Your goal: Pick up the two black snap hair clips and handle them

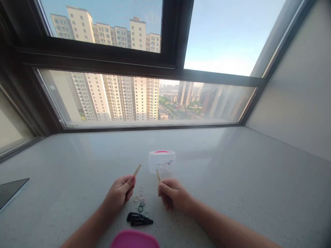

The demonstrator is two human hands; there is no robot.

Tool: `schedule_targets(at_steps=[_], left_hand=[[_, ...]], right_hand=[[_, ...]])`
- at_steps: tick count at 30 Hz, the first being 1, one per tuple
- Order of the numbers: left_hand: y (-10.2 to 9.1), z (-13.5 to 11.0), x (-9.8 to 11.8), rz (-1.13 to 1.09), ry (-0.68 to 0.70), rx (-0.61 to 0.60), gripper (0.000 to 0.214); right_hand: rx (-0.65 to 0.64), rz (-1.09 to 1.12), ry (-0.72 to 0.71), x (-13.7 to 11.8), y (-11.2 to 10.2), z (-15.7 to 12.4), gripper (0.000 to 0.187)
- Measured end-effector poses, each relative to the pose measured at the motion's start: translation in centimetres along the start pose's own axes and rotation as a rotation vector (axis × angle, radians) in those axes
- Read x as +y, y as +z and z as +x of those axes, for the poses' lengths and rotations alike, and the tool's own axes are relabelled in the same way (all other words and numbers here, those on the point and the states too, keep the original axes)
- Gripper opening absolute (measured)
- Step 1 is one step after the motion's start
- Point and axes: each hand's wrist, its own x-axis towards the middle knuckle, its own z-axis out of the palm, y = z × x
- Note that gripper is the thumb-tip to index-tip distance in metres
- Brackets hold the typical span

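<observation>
My left hand [120,193] is closed round a thin wooden stick [137,169] that points up and to the right. My right hand [172,194] is closed round a second wooden stick [158,175] that points up and slightly left. Between the two hands several small elastic rings [141,201], clear and dark, lie on the grey sill [232,172]. Two black hair clips [139,219] rest just in front of the rings. A small clear plastic container [162,161] with a pink rim stands just beyond the stick tips; a dark band shows inside it.
A pink lid [134,240] lies at the near edge. A dark flat slab [10,191] sits at the far left of the sill. The window [144,100] runs along the back, a pale wall [297,93] closes the right side.
</observation>
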Motion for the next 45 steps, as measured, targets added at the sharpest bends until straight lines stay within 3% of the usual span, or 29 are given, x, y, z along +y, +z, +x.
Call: schedule_targets(at_steps=[17,32,45], left_hand=[[-0.1,0.0,-0.1,-0.045,0.002,-0.053,0.035],[0.0,-0.1,0.0,-0.014,0.003,0.007,0.036],[-0.1,0.0,-0.5,-0.031,0.027,-0.051,0.034]], right_hand=[[0.005,-0.007,0.001,-0.1,-0.1,0.1,0.038],[-0.008,0.017,-0.018,0.0,-0.2,0.0,0.036],[0.049,0.036,-0.047,0.2,-0.2,0.3,0.034]])
